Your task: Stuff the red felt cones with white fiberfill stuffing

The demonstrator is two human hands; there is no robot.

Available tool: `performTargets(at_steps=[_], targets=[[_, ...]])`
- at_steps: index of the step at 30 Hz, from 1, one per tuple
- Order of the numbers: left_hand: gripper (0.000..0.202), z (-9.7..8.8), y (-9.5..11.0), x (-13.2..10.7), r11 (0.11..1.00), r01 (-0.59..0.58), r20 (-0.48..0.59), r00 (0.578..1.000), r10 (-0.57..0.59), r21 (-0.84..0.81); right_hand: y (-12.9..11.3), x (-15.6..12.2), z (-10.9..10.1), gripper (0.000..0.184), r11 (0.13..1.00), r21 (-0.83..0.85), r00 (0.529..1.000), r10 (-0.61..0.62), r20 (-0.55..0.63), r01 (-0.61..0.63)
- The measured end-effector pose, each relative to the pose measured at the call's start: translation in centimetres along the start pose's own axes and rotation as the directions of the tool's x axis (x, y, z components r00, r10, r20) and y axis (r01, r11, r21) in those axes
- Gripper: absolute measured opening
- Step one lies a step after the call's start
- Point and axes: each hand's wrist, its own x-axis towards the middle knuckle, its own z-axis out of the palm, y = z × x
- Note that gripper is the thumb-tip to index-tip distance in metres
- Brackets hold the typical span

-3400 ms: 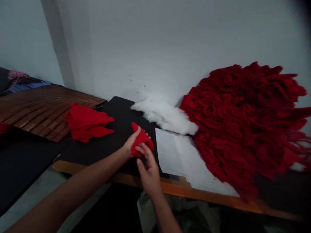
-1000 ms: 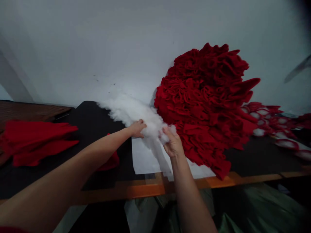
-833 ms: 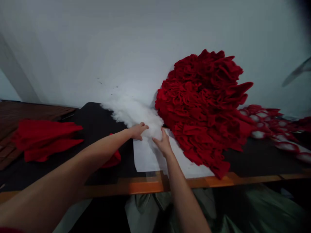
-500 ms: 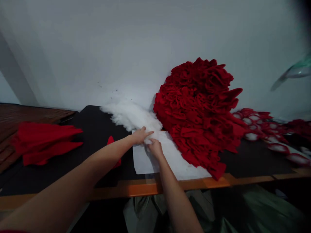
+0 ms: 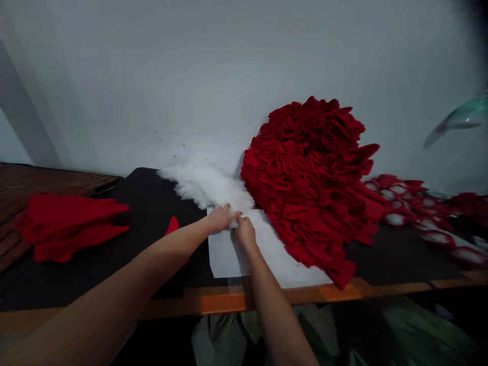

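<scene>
Close together over the white sheet (image 5: 224, 259), both my hands pinch one small tuft of white fibre stuffing (image 5: 234, 223). My left hand (image 5: 220, 218) is closed on its left side, with the forefinger and thumb stretched toward the right. My right hand (image 5: 246, 232) has its fingers curled in on the other side of the tuft. Just behind them lies a fluffy heap of the same stuffing (image 5: 209, 183). A red cloth piece (image 5: 173, 224) rests on the black table and is partly covered by my left forearm.
To the right rises a tall pile of red cloth pieces (image 5: 312, 173). Farther right are several red-and-white stuffed pieces (image 5: 396, 198). A flat stack of red cloth (image 5: 72, 223) lies at the left, near brown slatted material (image 5: 49, 178). The table's edge (image 5: 217, 300) is orange-brown.
My hands have shifted very slightly to the right, and the tuft between them shows less. The view has tilted up a little; the piles look the same.
</scene>
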Motion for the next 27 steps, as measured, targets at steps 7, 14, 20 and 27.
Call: performTargets(at_steps=[7, 14, 20, 27], targets=[[0.036, -0.6, 0.9, 0.4, 0.998, 0.063, 0.029, 0.998, -0.062, -0.029, -2.0, -2.8, -5.4, 0.029, 0.917, 0.396, 0.996, -0.004, -0.086, 0.038], [0.076, -6.6, -0.5, -9.5, 0.987, -0.056, -0.081, 0.996, 0.044, -0.148, -0.9, -12.5, -8.9, 0.035, 0.595, 0.773, 0.975, 0.128, 0.181, -0.221], [0.054, -4.9, -1.3, -21.6, 0.969, 0.124, -0.27, 0.946, -0.18, -0.213, -1.3, -19.3, -4.9, 0.032, 0.58, 0.754, 0.939, 0.057, 0.339, -0.308], [0.026, -2.0, -2.7, -20.8, 0.968, 0.162, -0.341, 0.914, -0.219, -0.19, -4.6, -20.0, 0.4, 0.02, 0.816, 0.57, 0.942, -0.106, 0.32, -0.102]])
